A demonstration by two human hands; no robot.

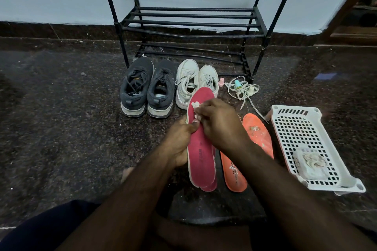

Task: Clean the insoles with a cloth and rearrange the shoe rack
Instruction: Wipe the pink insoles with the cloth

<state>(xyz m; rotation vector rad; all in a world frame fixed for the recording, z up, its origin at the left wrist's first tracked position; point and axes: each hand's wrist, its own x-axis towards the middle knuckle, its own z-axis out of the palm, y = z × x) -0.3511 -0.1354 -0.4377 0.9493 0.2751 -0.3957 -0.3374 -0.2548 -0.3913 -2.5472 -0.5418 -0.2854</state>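
My left hand [180, 142] grips the left edge of a dark pink insole [201, 149], thumb on top. A second pink insole lies under it. My right hand [219, 123] pinches a small white cloth [195, 106] and presses it on the upper part of that insole. An orange insole [259, 134] with pale dirt marks lies on the floor to the right, partly hidden by my right forearm. The black metal shoe rack [189, 24] stands against the wall with bare shelves.
A pair of dark grey sneakers [148, 87] and a pair of white sneakers [195, 81] stand before the rack. White laces [242, 89], a pink bottle [221, 82] and a teal bottle [237, 84] lie right of them. A white plastic basket [285, 140] holds a crumpled cloth.
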